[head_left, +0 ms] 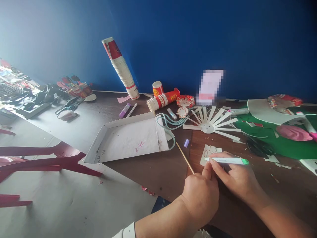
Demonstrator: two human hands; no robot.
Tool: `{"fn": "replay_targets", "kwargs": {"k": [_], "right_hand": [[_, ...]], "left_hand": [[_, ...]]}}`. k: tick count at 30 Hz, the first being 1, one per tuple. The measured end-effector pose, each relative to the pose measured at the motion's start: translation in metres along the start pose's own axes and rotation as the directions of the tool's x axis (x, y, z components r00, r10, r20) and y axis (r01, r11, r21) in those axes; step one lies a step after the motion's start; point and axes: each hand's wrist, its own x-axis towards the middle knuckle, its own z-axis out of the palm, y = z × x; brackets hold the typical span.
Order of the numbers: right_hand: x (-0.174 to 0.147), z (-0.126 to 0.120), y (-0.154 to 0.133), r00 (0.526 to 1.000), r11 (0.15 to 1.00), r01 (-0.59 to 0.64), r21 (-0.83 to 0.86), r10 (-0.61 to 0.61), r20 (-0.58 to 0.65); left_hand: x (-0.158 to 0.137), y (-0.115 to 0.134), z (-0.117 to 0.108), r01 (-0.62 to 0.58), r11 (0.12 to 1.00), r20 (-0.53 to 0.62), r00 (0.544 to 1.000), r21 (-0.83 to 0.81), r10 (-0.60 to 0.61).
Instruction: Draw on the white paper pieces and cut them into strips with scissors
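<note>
Marker (pixel 229 161), green-ended, in right hand (pixel 236 175) over paper piece (pixel 210 152); grip closed on it. Brown surface (pixel 160 168) runs out of frame at right. White box (pixel 128 138): pink scrawl hard to read. Left hand (pixel 201 191) curled, fingers mostly hidden; lower end of wooden stick (pixel 185 159) vanishes there, cannot tell if that grip holds anything. Paper piece part-covered, its reddish lines unclear.
</note>
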Motion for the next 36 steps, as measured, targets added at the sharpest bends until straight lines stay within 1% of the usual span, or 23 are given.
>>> {"fn": "replay_targets", "kwargs": {"k": [4, 8, 14, 22, 27, 30, 36], "right_hand": [[0.0009, 0.0002, -0.0004, 1.0, 1.0, -0.01, 0.006, 0.01, -0.008], [-0.0005, 0.0009, 0.0006, 1.0, 1.0, -0.031, -0.003, 0.031, -0.004], [-0.0025, -0.0006, 0.0019, 0.999, 0.998, -0.04, -0.047, 0.04, -0.001], [-0.0032, -0.0012, 0.0028, 0.997, 0.994, -0.082, -0.078, 0.081, -0.006], [-0.0012, -0.0014, 0.0028, 0.998, 0.994, -0.058, -0.092, 0.055, -0.029], [-0.0005, -0.001, 0.0044, 0.998, 0.994, -0.042, -0.096, 0.038, -0.043], [-0.001, -0.0001, 0.0077, 0.997, 0.993, -0.055, -0.105, 0.05, -0.05]], "left_hand": [[0.0, 0.0005, -0.0003, 0.001, 1.0, -0.009, 1.0, 0.001, -0.001], [0.0003, 0.0009, -0.0014, 0.005, 1.0, 0.013, 1.0, -0.009, -0.005], [0.0001, 0.0003, -0.005, 0.015, 1.0, 0.016, 1.0, -0.024, -0.015], [-0.0001, 0.0013, -0.0058, 0.022, 1.0, 0.022, 1.0, -0.02, -0.022], [0.0002, 0.0009, -0.0037, 0.023, 1.0, -0.018, 1.0, -0.014, -0.024], [0.0003, 0.0009, -0.004, 0.022, 1.0, -0.012, 1.0, -0.016, -0.022], [0.0004, 0.0012, -0.004, 0.006, 1.0, 0.008, 1.0, -0.005, -0.006]]}}
